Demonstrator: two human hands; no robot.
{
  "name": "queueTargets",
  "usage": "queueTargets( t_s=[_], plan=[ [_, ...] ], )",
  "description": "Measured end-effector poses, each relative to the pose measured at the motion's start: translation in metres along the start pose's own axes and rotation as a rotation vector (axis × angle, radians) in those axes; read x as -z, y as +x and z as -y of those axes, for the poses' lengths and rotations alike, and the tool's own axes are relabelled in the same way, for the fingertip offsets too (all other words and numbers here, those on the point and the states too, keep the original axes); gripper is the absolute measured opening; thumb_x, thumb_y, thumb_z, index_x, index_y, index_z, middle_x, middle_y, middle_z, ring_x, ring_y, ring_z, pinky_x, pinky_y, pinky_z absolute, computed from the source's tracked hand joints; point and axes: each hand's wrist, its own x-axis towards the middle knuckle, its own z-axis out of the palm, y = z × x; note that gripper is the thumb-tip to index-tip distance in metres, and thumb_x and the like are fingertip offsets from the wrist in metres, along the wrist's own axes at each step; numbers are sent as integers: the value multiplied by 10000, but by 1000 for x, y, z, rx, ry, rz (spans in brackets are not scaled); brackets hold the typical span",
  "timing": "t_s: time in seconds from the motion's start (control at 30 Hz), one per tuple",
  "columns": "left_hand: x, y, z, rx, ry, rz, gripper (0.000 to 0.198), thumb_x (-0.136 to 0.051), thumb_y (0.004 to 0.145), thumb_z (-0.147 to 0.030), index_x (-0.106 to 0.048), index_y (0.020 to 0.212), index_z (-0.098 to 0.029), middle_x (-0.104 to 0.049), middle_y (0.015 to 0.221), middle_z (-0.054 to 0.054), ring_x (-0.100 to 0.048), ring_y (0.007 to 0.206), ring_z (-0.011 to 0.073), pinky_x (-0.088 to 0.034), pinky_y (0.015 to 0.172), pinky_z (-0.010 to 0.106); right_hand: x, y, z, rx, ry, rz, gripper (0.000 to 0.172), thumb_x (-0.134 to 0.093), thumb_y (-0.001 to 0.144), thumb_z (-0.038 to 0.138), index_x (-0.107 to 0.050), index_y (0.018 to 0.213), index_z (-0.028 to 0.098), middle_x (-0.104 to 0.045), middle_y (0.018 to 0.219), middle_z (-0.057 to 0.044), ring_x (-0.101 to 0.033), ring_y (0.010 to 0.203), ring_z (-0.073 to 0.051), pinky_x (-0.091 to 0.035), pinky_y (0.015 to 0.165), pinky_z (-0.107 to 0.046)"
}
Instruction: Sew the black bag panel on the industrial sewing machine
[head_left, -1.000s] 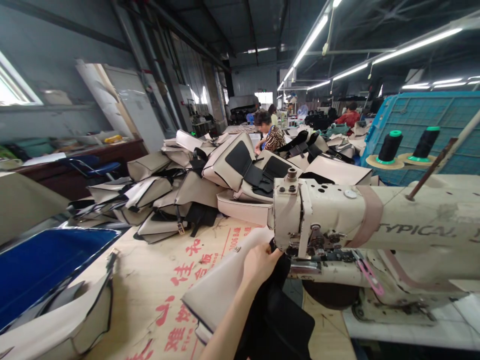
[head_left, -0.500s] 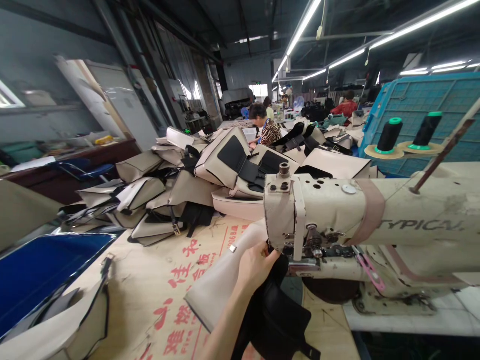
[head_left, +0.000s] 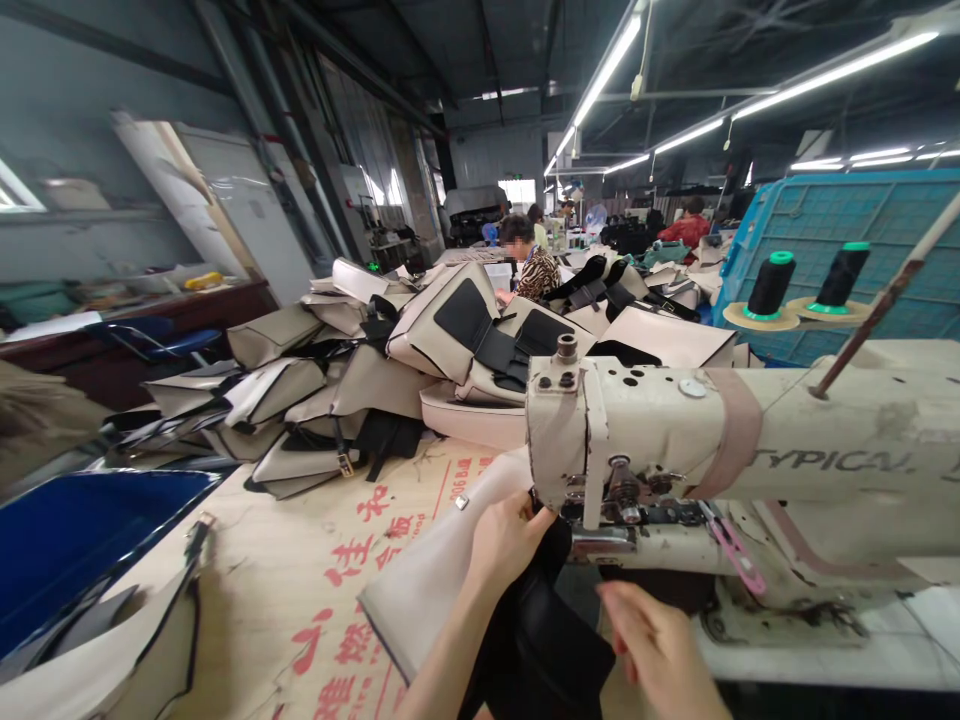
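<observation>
1. We see left hand (head_left: 506, 540) gripping beige panel (head_left: 427, 590) at sewing machine (head_left: 675, 440) head.
2. Panel's long axis runs back-left across counter (head_left: 300, 560).
3. Right hand (head_left: 652, 650) open, near, empty.

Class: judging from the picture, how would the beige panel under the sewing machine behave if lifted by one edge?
The beige panel would probably hold its shape: it lies flat with crisp edges. Its smooth sheen suggests it slides easily. The left hand grips it alone, so it is likely light.
</observation>
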Motion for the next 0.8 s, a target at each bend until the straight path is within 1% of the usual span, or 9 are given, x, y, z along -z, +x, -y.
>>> queueTargets(
  t_s=[0.03, 0.07, 0.1, 0.2, 0.27, 0.43, 0.6, 0.7, 0.8],
  plan=[
    [0, 0, 0, -7, -8, 2, 285, -471, 766, -393, -540, 601, -170, -548, 569, -11, -494, 554, 111, -282, 506, 204, -12, 7, 0, 4, -7, 74, 375, -481, 829, 513, -580, 823, 151, -490, 533, 27, -439, 442, -94, -328, 413, -186],
    [0, 0, 0, -9, -13, 6, 281, -473, 767, -389, -546, 608, -169, -558, 579, -10, -498, 556, 111, -287, 508, 203, -24, 15, 1, 12, -17, 108, 384, -476, 819, 527, -575, 776, 158, -489, 524, 19, -435, 454, -105, -322, 429, -195],
    [1, 0, 0, -10, -16, 12, 279, -473, 768, -387, -549, 612, -169, -567, 587, -8, -501, 556, 110, -290, 510, 202, -36, 21, 2, 21, -30, 89, 392, -460, 822, 531, -566, 735, 163, -504, 544, 7, -442, 488, -116, -333, 466, -203],
    [4, 0, -3, -5, -4, 26, 275, -475, 769, -379, -548, 606, -170, -582, 598, -4, -509, 558, 111, -295, 515, 201, -63, 33, 6, 41, -41, -129, 427, -402, 847, 517, -556, 664, 164, -538, 614, -23, -447, 579, -136, -350, 582, -221],
    [6, -2, -5, -9, 14, 25, 269, -476, 767, -376, -554, 608, -173, -586, 603, 0, -514, 568, 114, -298, 523, 202, -69, 34, 5, 33, 2, -183, 437, -401, 843, 519, -559, 650, 161, -518, 588, -15, -428, 570, -134, -333, 578, -220],
    [6, -5, -9, 39, 65, 46, 296, -466, 768, -400, -583, 622, -172, -566, 575, 10, -507, 557, 122, -290, 514, 209, -64, 33, -3, -8, 108, -187, 460, -455, 796, 552, -479, 549, 165, -392, 481, 31, -347, 482, -104, -272, 465, -204],
    [3, -7, -8, 78, 96, 19, 370, -431, 776, -467, -551, 578, -178, -511, 527, -3, -459, 506, 112, -267, 495, 213, -58, 35, -2, -80, 188, -57, 466, -430, 799, 580, -417, 554, 183, -317, 404, 64, -293, 342, -82, -211, 336, -199],
    [2, -6, -7, 80, 98, 15, 404, -417, 772, -500, -515, 543, -182, -470, 502, -12, -430, 488, 107, -255, 486, 213, -51, 35, 4, -114, 181, 39, 492, -428, 785, 614, -450, 559, 178, -347, 372, 61, -311, 286, -84, -210, 304, -197],
    [2, -6, -7, 86, 97, 5, 419, -404, 771, -514, -478, 523, -184, -429, 485, -22, -407, 478, 104, -241, 476, 214, -25, 30, 11, -118, 125, 77, 503, -455, 760, 635, -559, 622, 162, -400, 377, 42, -371, 300, -102, -252, 321, -201]
  ],
)
